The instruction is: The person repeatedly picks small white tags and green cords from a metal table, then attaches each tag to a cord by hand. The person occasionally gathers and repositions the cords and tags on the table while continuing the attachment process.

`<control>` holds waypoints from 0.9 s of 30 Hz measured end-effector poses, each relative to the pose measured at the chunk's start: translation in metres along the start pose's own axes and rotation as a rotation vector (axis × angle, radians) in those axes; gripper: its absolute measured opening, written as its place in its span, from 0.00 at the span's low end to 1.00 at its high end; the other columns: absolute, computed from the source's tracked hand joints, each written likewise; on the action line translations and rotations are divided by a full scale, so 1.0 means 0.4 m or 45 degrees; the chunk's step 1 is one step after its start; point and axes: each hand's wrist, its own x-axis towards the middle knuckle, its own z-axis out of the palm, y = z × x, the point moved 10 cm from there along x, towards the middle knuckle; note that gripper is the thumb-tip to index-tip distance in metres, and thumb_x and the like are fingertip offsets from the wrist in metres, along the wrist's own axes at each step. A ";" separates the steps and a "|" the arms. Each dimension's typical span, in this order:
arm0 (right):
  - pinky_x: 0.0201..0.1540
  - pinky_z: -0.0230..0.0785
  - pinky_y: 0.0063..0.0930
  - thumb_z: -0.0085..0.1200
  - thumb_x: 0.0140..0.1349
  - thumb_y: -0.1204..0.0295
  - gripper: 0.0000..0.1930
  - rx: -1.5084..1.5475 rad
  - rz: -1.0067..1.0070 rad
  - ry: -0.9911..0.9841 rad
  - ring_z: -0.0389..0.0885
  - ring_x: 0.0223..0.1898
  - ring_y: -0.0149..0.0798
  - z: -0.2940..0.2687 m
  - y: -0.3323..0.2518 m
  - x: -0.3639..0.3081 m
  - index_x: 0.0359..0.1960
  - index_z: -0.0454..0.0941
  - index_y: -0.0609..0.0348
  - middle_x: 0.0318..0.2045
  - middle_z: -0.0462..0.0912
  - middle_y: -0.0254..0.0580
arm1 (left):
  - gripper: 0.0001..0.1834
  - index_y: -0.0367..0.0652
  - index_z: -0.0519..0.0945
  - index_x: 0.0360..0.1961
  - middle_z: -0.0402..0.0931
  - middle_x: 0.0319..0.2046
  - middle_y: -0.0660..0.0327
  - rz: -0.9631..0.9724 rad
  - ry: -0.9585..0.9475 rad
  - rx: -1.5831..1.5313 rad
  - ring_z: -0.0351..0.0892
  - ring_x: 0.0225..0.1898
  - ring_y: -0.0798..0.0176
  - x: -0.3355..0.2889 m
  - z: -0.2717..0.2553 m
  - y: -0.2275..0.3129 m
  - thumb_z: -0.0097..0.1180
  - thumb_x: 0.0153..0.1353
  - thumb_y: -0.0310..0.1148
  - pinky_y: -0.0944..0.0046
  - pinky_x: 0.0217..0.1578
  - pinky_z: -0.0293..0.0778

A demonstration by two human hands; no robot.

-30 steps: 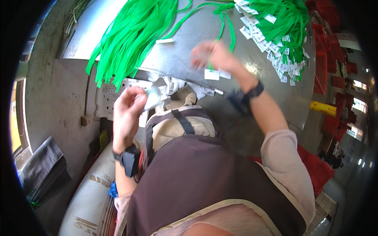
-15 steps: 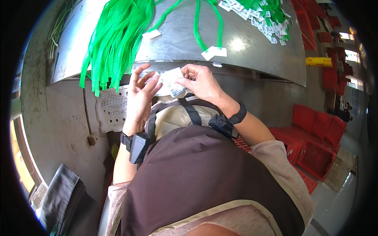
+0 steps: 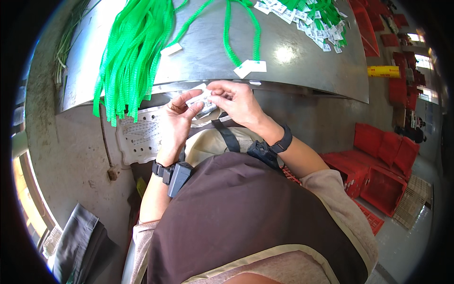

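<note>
A small white printed label point(image 3: 202, 99) is between my two hands, just off the near edge of the metal table. My left hand point(image 3: 178, 117) pinches it at its left side with thumb and fingers. My right hand point(image 3: 240, 103) has its thumb and index finger closed on the label's right side. Whether it is one label or several stacked, I cannot tell. Above my hands, green mesh net strips point(image 3: 243, 29) with white tags point(image 3: 250, 67) at their ends lie on the table. A thick bunch of green mesh netting point(image 3: 135, 61) hangs over the table's edge at the left.
The metal table point(image 3: 198, 64) spans the top. A heap of tagged green nets point(image 3: 321, 28) lies at its far right. Red crates point(image 3: 380, 189) stand on the right, near a yellow bar point(image 3: 384, 71). Dark cloth point(image 3: 80, 246) lies at lower left; green stalks point(image 3: 64, 49) lie far left.
My left hand has moved right and closed on the label, after its fingers were spread beside it. The label is now more covered by my fingers. The view has shifted slightly.
</note>
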 end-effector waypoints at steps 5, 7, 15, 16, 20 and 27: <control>0.34 0.68 0.20 0.55 0.56 0.78 0.06 -0.217 -0.139 0.028 0.75 0.31 0.26 -0.057 -0.003 0.013 0.36 0.79 0.64 0.31 0.79 0.37 | 0.13 0.35 0.80 0.43 0.79 0.31 0.64 0.050 0.043 0.052 0.71 0.27 0.77 0.036 0.053 -0.020 0.61 0.55 0.25 0.76 0.31 0.69; 0.35 0.69 0.22 0.55 0.56 0.77 0.05 -0.332 -0.316 0.054 0.75 0.33 0.29 -0.092 -0.034 0.014 0.34 0.78 0.63 0.34 0.77 0.38 | 0.14 0.33 0.79 0.42 0.79 0.29 0.63 -0.069 0.081 0.023 0.74 0.30 0.75 0.059 0.064 -0.059 0.57 0.59 0.31 0.75 0.35 0.71; 0.50 0.63 0.39 0.54 0.54 0.71 0.07 -0.942 0.033 0.055 0.67 0.47 0.49 -0.348 0.116 0.134 0.33 0.77 0.58 0.41 0.72 0.49 | 0.17 0.35 0.82 0.35 0.75 0.23 0.67 -0.372 0.102 0.091 0.67 0.19 0.78 0.097 0.063 -0.171 0.49 0.64 0.40 0.77 0.21 0.66; 0.51 0.62 0.40 0.54 0.54 0.71 0.07 -0.966 0.051 0.027 0.67 0.47 0.50 -0.353 0.145 0.147 0.33 0.77 0.58 0.41 0.72 0.49 | 0.15 0.35 0.81 0.37 0.77 0.26 0.65 -0.361 0.090 0.127 0.73 0.23 0.76 0.098 0.066 -0.174 0.50 0.63 0.37 0.77 0.23 0.68; 0.51 0.61 0.39 0.55 0.52 0.70 0.07 -1.022 -0.065 0.035 0.67 0.45 0.50 -0.322 0.195 0.185 0.33 0.77 0.56 0.40 0.73 0.49 | 0.12 0.36 0.80 0.39 0.79 0.29 0.63 -0.364 0.132 -0.016 0.76 0.27 0.75 0.103 0.068 -0.181 0.51 0.62 0.34 0.77 0.26 0.71; 0.47 0.63 0.41 0.54 0.53 0.72 0.06 -1.050 -0.382 0.128 0.69 0.41 0.48 -0.297 0.102 0.188 0.32 0.75 0.58 0.36 0.74 0.46 | 0.08 0.36 0.80 0.38 0.79 0.32 0.63 -0.259 0.191 -0.067 0.75 0.32 0.75 0.101 0.085 -0.136 0.56 0.58 0.25 0.77 0.33 0.70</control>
